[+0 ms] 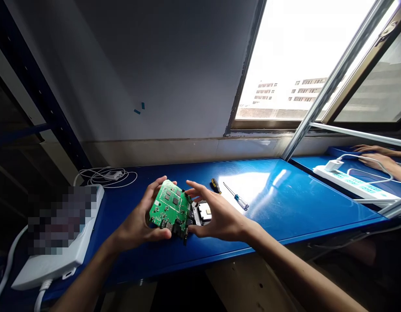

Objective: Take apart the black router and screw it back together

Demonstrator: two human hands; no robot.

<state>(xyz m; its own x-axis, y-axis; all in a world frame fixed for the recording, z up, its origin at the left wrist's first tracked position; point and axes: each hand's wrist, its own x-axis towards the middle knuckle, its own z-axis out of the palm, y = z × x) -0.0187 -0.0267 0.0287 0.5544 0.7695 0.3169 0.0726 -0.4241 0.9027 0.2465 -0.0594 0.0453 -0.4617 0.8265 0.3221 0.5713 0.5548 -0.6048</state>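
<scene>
A green circuit board is tilted up above the blue table, its chips facing me and dark connectors along its lower and right edges. My left hand grips its left side, thumb at the lower edge and fingers behind. At the right edge, my right hand curves around the connectors, fingertips at the upper corner and thumb lower down. Behind that hand a white and black part shows, mostly covered. Beyond it lie a short yellow-and-black screwdriver and a longer screwdriver with a clear blue handle.
At the left on the blue table stands a white power strip, partly pixelated. A coiled white cable lies behind it. Right of a metal frame post are another power strip and another person's hands.
</scene>
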